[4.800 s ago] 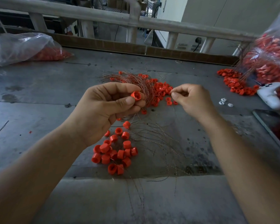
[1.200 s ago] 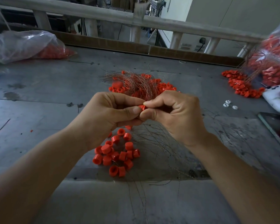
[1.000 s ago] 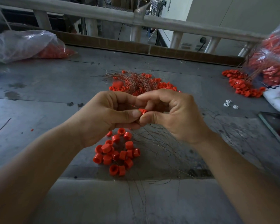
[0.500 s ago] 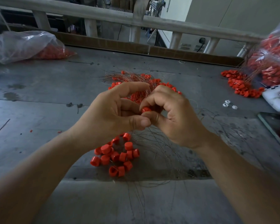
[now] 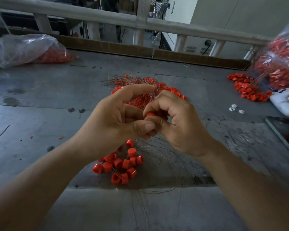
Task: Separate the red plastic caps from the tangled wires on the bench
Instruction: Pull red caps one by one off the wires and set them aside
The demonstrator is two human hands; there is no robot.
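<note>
We see the right hand (image 5: 177,124) pinching one red cap (image 5: 150,114) between curled forefinger and thumb, held above the desk (image 5: 40,97). The left hand (image 5: 113,120) closes against it, forefinger raised and thumb pressed under the right thumb; whether it grips the cap or a wire we cannot tell. Beneath the wrists lies a heap of loose caps (image 5: 122,162) beside thin stray wires (image 5: 158,152). Beyond the hands sits the wire tangle (image 5: 140,82), with caps among its strands. A clear bag (image 5: 20,47) lies far left, a second bag (image 5: 280,64) far right.
</note>
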